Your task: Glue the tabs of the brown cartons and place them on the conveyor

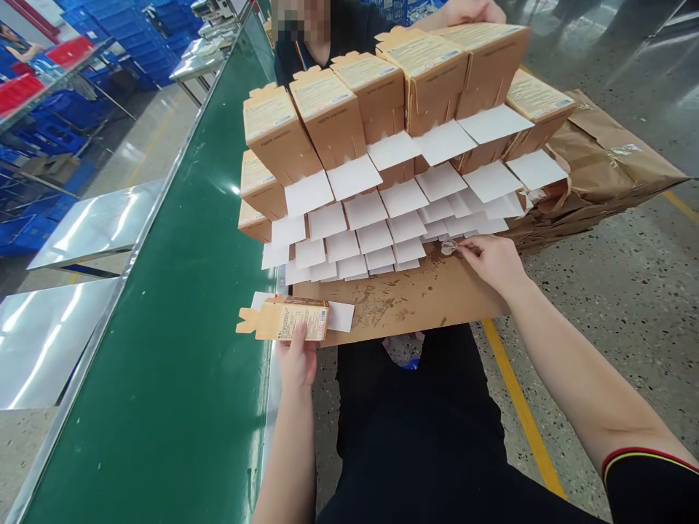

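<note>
My left hand [299,362] grips a small brown printed carton [301,320], thumb on its front. The carton lies sideways with its end flaps sticking out, above the near edge of a brown cardboard sheet [398,302]. My right hand [494,266] pinches a small clear plastic piece [448,247] at the sheet's far right; its exact kind is too small to make out. Just beyond both hands rises a stack of brown cartons [328,116], several rows high, with white flaps [346,211] hanging open toward me.
Along the left runs a green conveyor belt [164,327] with metal side tables [65,335]. Brown wrapping paper [611,153] covers a pile on the right. Behind the cartons is another person, with a hand [475,11] at the top of the stack.
</note>
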A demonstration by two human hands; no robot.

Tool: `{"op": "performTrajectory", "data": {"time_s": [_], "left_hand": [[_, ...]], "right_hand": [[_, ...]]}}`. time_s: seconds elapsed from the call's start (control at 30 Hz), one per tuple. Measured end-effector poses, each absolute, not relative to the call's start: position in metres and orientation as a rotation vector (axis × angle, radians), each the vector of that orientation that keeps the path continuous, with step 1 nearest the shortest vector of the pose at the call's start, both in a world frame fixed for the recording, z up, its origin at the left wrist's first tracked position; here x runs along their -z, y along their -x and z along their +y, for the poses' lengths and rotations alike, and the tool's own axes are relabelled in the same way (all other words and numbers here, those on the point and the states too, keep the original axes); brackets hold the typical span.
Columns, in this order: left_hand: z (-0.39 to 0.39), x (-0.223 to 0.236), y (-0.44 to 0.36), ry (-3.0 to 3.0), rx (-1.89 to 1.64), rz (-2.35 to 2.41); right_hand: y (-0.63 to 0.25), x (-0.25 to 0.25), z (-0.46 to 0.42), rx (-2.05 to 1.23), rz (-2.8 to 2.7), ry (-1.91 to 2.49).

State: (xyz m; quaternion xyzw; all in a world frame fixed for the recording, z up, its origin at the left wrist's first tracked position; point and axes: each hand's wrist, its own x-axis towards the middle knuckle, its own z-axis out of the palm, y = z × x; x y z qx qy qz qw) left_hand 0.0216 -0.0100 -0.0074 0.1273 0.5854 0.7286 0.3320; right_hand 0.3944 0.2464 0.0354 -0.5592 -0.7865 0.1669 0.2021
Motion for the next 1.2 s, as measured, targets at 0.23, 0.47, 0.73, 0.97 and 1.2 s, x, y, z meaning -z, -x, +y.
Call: {"op": "performTrajectory", "data": {"time_s": [0.23,0.47,0.73,0.97,1.2], "left_hand": [[-0.01,0.014,-0.024,-0.345,-1.857,1.546],[-0.008,0.014,-0.032,-0.318,-1.861,1.527],[-0.005,0.008,-0.036,-0.35,-1.85,1.594],[-0.002,0.004,-0.044,-0.394,-1.83,1.628],[-0.002,0.005,-0.049,-0.451,-1.842,1.687]], "right_hand": [[-0.393,-0.044,0.241,-0.425,-2.069,1.623],[-0.389,-0.024,0.197,-0.48,-1.637,1.454],[-0.285,0.015,0.087,-1.103,-1.73,1.048],[-0.257,0.028,0.085,-1.189,-1.875,0.969],[-0.26,0.026,0.096,-1.111,-1.828,1.075]]}}
